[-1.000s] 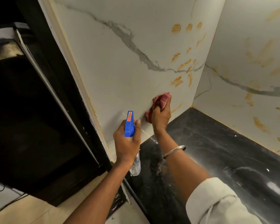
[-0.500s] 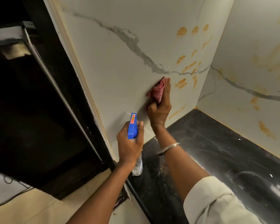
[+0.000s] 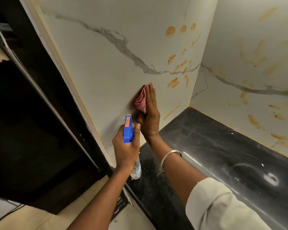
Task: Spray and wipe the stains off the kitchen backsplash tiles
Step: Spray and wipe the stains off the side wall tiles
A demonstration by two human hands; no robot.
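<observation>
Your right hand: fingers straight, pressing pink cloth flat on backsplash tile | your left hand: gripping blue spray bottle just below | orange stains right of cloth

White tiles with grey veins meet in a corner above a glossy black counter. A dark cabinet stands at the left. The floor is beige. A light glare lies on the counter.
</observation>
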